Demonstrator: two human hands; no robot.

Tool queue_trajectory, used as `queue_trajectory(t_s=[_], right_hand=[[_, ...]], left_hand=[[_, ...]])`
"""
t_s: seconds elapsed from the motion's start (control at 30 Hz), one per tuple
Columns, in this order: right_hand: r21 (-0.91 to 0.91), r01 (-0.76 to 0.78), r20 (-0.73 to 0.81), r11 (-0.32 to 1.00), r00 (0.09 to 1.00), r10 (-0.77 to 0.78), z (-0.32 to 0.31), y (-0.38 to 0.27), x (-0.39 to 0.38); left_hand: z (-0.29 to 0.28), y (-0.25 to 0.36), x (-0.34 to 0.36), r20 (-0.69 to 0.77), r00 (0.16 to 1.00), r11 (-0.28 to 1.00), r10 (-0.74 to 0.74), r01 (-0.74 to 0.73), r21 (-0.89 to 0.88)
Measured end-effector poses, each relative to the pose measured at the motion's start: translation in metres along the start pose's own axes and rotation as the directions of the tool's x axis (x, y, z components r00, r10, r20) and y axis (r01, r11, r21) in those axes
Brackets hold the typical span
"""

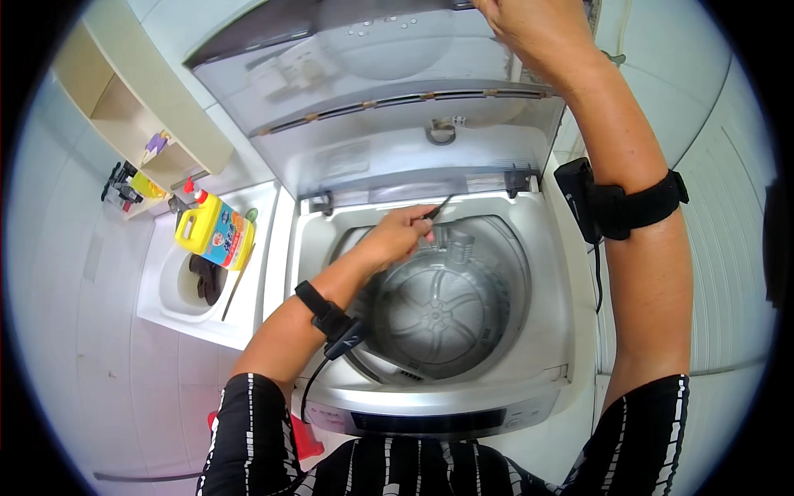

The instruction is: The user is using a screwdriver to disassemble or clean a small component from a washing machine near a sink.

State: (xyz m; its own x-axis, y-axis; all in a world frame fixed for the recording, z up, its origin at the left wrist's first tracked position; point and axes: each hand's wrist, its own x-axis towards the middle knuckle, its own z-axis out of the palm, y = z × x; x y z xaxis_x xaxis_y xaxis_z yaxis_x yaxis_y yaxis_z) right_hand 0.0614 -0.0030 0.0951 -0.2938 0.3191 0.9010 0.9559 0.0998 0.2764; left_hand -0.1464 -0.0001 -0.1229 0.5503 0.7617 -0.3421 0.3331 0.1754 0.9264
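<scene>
A top-loading washing machine (pixel 556 314) stands in front of me with its see-through, folding lid (pixel 376 153) raised. My left hand (pixel 397 236) reaches over the far side of the opening, closed around a slim, dark, pointed tool (pixel 438 208) whose exact kind I cannot make out. The tool's tip points up and right, close to the lid's hinge edge. Below it lies the ribbed grey drum (pixel 438 318). My right hand (pixel 538 33) is up at the lid's top right edge, fingers bent over it and partly cut off by the picture's edge.
On the left, a white sink (pixel 157 302) holds dark cloth (pixel 205 277). A yellow detergent bottle (pixel 217 231) with a red cap stands on its rim. Above is a cream shelf unit (pixel 165 91). Something red (pixel 306 438) is low beside the machine. A white panelled door (pixel 719 248) stands right.
</scene>
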Motion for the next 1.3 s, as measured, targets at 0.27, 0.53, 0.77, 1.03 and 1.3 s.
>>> queue_trajectory(t_s=[0.27, 0.53, 0.77, 1.03, 1.3], right_hand=[[0.094, -0.023, 0.006, 0.995, 1.0, 0.022, -0.009, -0.004, -0.004], [0.113, -0.026, -0.028, 0.993, 0.999, 0.03, -0.008, -0.005, -0.005], [0.048, 0.01, -0.037, 0.999, 0.999, -0.008, 0.002, 0.002, -0.002], [0.098, -0.015, -0.012, 0.995, 1.0, 0.016, -0.005, -0.001, -0.006], [0.049, 0.008, -0.05, 0.999, 0.999, -0.005, 0.0, 0.001, -0.003]], left_hand=[[-0.027, -0.001, -0.026, -0.018, 0.998, 0.993, -0.063, 0.064, 0.096], [-0.014, -0.001, -0.015, -0.02, 0.998, 0.995, -0.058, 0.06, 0.08], [0.0, -0.001, -0.005, -0.013, 1.0, 0.999, 0.027, -0.026, 0.031], [-0.032, 0.001, -0.031, -0.05, 0.992, 0.99, -0.117, 0.121, 0.078], [-0.01, -0.002, -0.013, -0.038, 0.999, 0.998, -0.014, 0.016, 0.059]])
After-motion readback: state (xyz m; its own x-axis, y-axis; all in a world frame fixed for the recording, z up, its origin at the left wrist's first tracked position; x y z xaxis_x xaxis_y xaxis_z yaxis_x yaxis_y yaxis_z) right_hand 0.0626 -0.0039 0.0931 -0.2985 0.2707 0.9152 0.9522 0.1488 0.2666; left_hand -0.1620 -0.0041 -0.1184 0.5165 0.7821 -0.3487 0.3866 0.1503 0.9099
